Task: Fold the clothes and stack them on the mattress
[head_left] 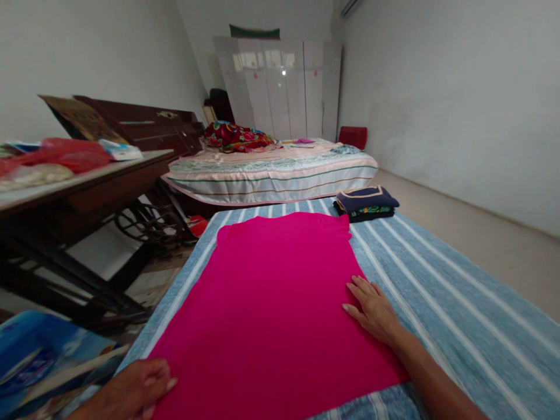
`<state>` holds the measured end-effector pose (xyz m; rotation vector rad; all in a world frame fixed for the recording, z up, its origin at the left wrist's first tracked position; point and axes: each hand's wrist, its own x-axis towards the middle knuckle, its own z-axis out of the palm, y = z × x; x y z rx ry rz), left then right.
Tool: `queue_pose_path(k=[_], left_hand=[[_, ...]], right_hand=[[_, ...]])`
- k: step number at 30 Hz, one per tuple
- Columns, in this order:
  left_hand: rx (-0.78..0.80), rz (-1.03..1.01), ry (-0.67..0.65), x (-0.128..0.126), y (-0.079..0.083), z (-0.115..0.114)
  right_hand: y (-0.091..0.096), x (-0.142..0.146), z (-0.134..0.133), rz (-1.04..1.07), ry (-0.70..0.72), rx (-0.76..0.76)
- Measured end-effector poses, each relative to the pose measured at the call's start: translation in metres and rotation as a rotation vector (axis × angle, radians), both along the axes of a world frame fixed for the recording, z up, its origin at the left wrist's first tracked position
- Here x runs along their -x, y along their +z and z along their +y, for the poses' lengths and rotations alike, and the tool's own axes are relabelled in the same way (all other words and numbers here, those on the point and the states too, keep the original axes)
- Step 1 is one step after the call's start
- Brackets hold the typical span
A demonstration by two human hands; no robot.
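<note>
A bright pink garment (271, 297) lies spread flat on a blue and white striped bed cover (459, 315). My right hand (370, 309) rests palm down on the garment's right edge, fingers apart. My left hand (140, 382) sits at the garment's near left corner with its fingers curled at the edge; whether it pinches the cloth is unclear.
A small stack of folded dark clothes (366, 203) sits at the bed's far right. Left stands a dark wooden table (87, 186) with bags on it. Beyond lies another bed (271, 169) with bright cloth, then white wardrobes (280, 87). Bare floor (472, 233) runs along the right.
</note>
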<state>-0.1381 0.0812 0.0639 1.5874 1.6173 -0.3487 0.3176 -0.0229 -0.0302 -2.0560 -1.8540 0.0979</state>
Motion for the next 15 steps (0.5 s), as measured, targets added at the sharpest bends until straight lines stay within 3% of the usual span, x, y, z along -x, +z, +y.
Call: queue_pose_path(k=[4, 7, 11, 13, 15], left_hand=[[-0.086, -0.083, -0.117, -0.025, 0.002, 0.020], [-0.174, -0.182, -0.229, -0.071, 0.010, 0.042], [-0.387, -0.284, -0.432, -0.167, 0.019, 0.078], [-0.527, -0.330, -0.545, -0.226, 0.016, 0.098], [-0.580, -0.355, -0.565, -0.286, 0.008, 0.116]], right_hand=[[0.008, -0.002, -0.007, 0.021, -0.090, -0.074], [0.020, -0.004, -0.018, 0.025, -0.215, -0.006], [0.027, -0.007, -0.037, 0.075, -0.366, 0.170], [0.024, -0.010, -0.044, 0.129, -0.405, 0.237], [0.020, -0.014, -0.048, 0.203, -0.428, 0.298]])
